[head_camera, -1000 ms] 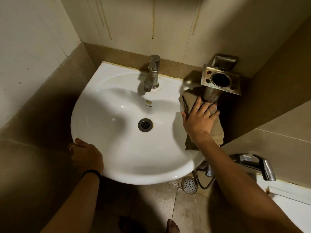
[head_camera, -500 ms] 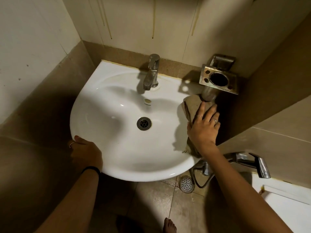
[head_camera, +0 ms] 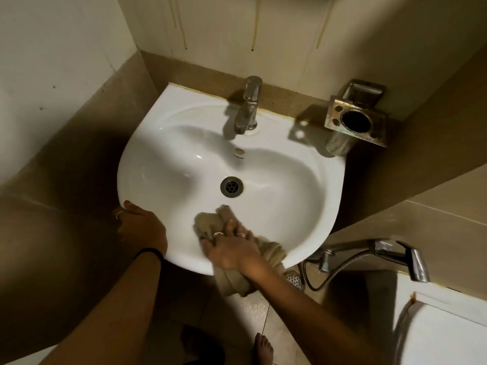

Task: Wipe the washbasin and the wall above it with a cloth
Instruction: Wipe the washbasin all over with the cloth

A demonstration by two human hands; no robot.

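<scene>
Head view, nearest first: a bare foot (head_camera: 263,347) stands on the floor tiles at the bottom of the frame. Above it the right hand (head_camera: 232,250) presses a beige cloth (head_camera: 210,225) against the lower inner slope of the white washbasin (head_camera: 290,185), fingers curled into the bunched fabric, whose tail hangs over the front rim. The left hand (head_camera: 142,227) grips the basin's lower-left rim. Further up sit the drain (head_camera: 231,187) and the steel tap (head_camera: 247,106). The stained wall (head_camera: 224,30) fills the top of the frame.
</scene>
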